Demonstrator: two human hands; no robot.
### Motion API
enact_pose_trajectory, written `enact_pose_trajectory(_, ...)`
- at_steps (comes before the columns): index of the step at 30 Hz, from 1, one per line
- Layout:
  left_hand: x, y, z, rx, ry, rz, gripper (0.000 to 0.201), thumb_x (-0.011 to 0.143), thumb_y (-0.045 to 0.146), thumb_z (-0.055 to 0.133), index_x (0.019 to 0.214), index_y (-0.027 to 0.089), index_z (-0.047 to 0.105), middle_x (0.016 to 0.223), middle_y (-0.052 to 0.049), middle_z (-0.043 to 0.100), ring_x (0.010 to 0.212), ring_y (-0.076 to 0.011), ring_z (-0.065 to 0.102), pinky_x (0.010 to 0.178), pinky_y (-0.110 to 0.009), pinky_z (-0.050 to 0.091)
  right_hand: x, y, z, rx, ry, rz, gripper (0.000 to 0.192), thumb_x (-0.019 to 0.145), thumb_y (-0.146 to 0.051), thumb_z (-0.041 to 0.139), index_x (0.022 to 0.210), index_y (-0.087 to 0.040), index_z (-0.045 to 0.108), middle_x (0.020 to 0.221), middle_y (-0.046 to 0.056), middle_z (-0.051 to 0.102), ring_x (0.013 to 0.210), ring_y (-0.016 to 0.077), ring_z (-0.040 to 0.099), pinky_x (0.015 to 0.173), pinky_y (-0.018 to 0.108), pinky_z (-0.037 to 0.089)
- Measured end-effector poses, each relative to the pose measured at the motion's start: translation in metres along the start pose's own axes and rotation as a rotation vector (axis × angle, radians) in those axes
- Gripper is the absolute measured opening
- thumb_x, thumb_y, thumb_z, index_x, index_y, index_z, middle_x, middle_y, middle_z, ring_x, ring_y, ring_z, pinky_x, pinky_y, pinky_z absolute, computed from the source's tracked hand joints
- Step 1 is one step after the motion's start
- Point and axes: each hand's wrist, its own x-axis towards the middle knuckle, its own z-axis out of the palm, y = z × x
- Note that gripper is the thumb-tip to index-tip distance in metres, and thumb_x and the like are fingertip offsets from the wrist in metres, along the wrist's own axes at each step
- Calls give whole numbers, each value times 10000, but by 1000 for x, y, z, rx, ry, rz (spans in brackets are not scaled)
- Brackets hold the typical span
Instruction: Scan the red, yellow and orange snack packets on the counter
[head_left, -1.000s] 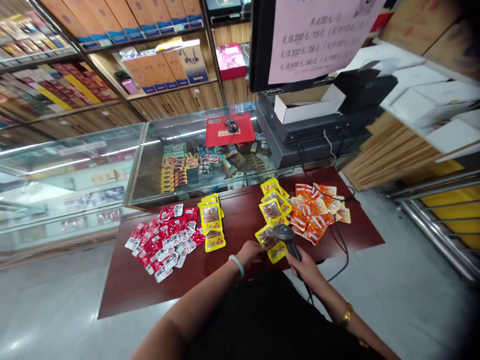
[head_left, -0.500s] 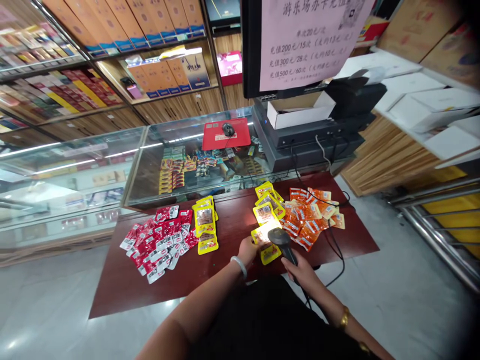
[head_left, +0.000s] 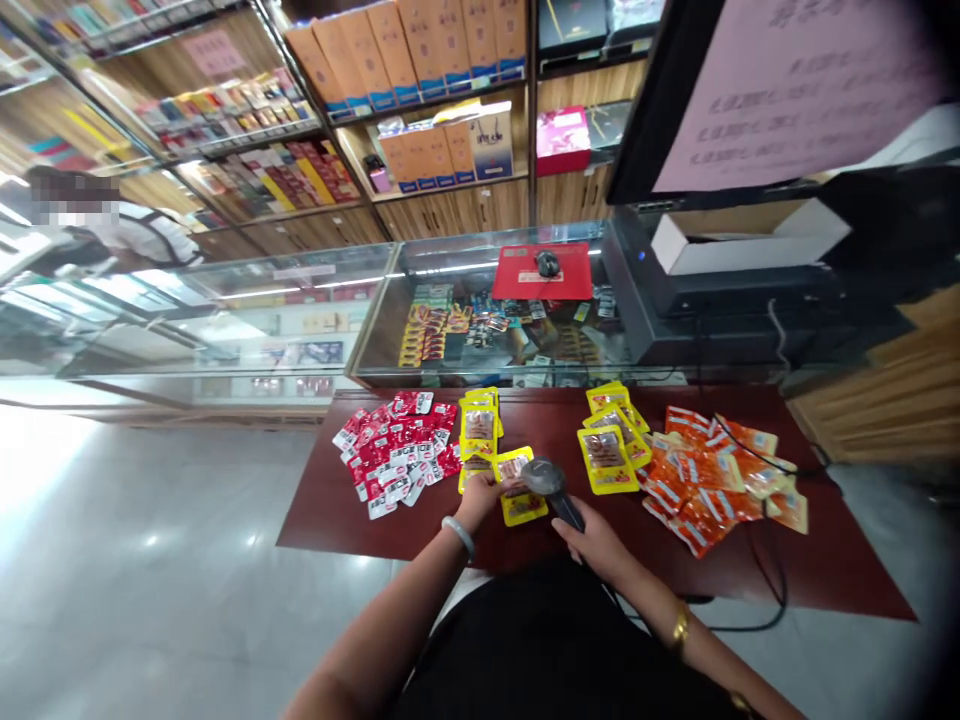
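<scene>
Fingers of the left hand (head_left: pixel 480 497) pinch the near-left edge of a yellow packet (head_left: pixel 520 488) lying on the dark red worktop (head_left: pixel 330 510), forearm reaching up from below. The right hand (head_left: pixel 600 541) is wrapped around the handle of a black scanner (head_left: pixel 551 487). The scanner's long axis slants up-left, its head over the packet's right side.

Both forearms are bare, with no sleeves in view. The left wrist carries a pale, smooth bangle (head_left: pixel 458 534) (jade-like, whitish green). The right wrist wears a gold bracelet (head_left: pixel 679 627). A black garment (head_left: pixel 555 650) fills the lower centre of the frame.
</scene>
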Motion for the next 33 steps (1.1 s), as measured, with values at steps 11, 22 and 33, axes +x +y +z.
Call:
enact_pose_trajectory(11, 59, 21, -89, 31, 74, 32, 428, 585, 543, 779, 601, 139, 639, 513, 26, 536, 503, -91, 450, 530, -224, 347, 52, -47, 59, -16, -56, -8, 611, 739, -513, 645, 1191, -124, 511, 476, -114, 458, 363, 91, 411, 383, 215, 324)
enact_pose_trajectory(22, 101, 34, -105, -55, 59, 14, 357, 678, 482, 761, 687, 140, 658, 655, -47, 658, 572, -126, 564, 577, -242, 419, 76, -65, 80, 44, -24, -26, 542, 754, -454, 646, 1172, -141, 504, 530, -110, 468, 366, 74, 405, 385, 210, 329)
enact_pose_trajectory(33, 55, 60, -73, 402, 536, 337, 296, 786, 346, 654, 1010, 164, 593, 1019, -110, 635, 1021, -258, 592, 910, -405, 455, 46, -49, 39, 74, 67, -36, 455, 759, -499, 646, 1043, -169, 513, 531, -119, 448, 375, 72, 404, 390, 207, 327)
